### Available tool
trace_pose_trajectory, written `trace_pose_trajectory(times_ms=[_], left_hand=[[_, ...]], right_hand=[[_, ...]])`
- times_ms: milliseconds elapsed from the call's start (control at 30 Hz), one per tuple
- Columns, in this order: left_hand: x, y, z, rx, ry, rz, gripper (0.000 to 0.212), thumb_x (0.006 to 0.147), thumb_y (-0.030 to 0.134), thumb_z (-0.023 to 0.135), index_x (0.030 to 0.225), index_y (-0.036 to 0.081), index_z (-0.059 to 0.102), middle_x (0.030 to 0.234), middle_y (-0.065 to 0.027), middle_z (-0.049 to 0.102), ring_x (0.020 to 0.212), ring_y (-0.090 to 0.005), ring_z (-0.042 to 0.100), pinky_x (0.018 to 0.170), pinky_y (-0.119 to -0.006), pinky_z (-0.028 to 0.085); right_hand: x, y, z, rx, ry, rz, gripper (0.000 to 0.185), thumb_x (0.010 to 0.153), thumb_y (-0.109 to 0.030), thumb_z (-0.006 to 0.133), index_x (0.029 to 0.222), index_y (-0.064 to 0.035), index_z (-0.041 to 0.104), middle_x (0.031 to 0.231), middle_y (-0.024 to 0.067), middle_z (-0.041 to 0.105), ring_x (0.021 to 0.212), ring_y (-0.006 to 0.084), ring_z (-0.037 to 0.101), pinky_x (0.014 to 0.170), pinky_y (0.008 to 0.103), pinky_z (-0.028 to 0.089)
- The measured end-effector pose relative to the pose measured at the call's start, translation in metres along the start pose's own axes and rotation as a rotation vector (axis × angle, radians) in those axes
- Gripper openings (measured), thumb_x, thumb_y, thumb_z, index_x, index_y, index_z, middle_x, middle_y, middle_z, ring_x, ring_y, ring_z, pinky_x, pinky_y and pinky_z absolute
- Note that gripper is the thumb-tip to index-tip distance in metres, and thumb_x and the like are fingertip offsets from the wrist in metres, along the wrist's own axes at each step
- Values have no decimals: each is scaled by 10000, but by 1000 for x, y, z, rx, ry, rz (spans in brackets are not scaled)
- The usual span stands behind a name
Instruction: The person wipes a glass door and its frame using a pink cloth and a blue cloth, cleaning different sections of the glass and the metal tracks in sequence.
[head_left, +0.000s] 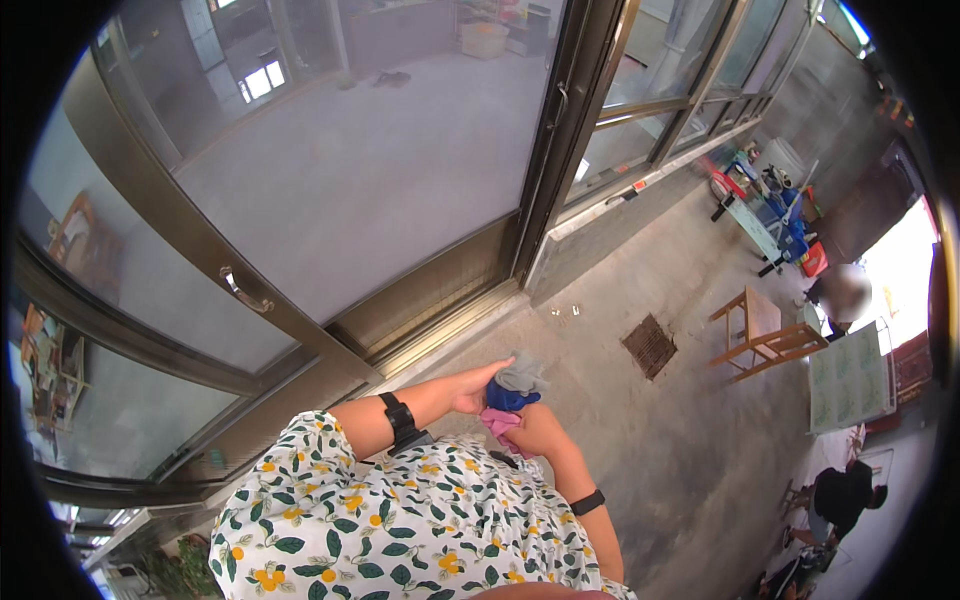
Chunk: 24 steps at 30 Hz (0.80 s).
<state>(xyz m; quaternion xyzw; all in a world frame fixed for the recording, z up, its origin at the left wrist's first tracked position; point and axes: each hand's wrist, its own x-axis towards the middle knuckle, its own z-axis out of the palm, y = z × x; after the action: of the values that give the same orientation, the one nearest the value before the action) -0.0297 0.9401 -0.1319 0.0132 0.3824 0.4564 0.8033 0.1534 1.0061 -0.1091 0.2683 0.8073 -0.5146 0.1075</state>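
My left hand (474, 388) holds a bunched grey cloth (519, 375) and a dark blue cloth (510, 397) from the side nearer the glass door. Close beside it, my right hand (536, 431) grips a pink cloth (498, 421) and touches the lower edge of the blue one. The three cloths are crumpled together between both hands, in front of my waist. Some of the fingers are hidden by the fabric.
A metal-framed glass sliding door (431, 315) stands close on the left. A rusty floor drain grate (649, 346) lies ahead, with a wooden chair (765, 322) beyond it. One person (844, 296) is near the doorway; another person (844, 495) sits at the lower right.
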Motion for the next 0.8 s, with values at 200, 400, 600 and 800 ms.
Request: trace_pose_trajectory(times_ms=[200, 400, 600, 800], left_hand=[[0, 65, 2, -293, -60, 385, 575, 918, 507, 580, 1301, 78, 562, 1270, -151, 618, 1128, -303, 624, 1000, -470, 500], [-155, 262, 122, 126, 158, 1185, 673, 881, 515, 672, 1348, 60, 505, 1263, -148, 608, 1141, -291, 621, 984, -461, 512], [-315, 434, 270, 1333, 1331, 2574, 310, 790, 280, 783, 927, 23, 677, 1032, -178, 635, 896, -333, 637, 828, -419, 504], [-305, 522, 276, 1516, 2334, 2497, 515, 707, 405, 818, 1067, 78, 650, 1119, -164, 624, 1078, -351, 584, 924, -484, 456]], right_hand=[[-2, 15, -76, 376, 114, -223, 322, 821, -161, 710, 1127, -59, 702, 857, 52, 715, 720, 125, 653, 662, 286, 538], [-24, 102, -146, 474, 371, -152, 341, 809, -143, 715, 1120, -8, 688, 935, 50, 712, 816, 113, 639, 738, 275, 527], [-52, 193, -192, 465, 702, 71, 283, 809, -112, 703, 1047, 41, 684, 854, 55, 690, 736, 114, 611, 685, 277, 513], [-35, 215, -206, 608, 840, 124, 198, 850, -90, 656, 986, 51, 674, 782, 53, 657, 686, 97, 573, 619, 263, 488]])
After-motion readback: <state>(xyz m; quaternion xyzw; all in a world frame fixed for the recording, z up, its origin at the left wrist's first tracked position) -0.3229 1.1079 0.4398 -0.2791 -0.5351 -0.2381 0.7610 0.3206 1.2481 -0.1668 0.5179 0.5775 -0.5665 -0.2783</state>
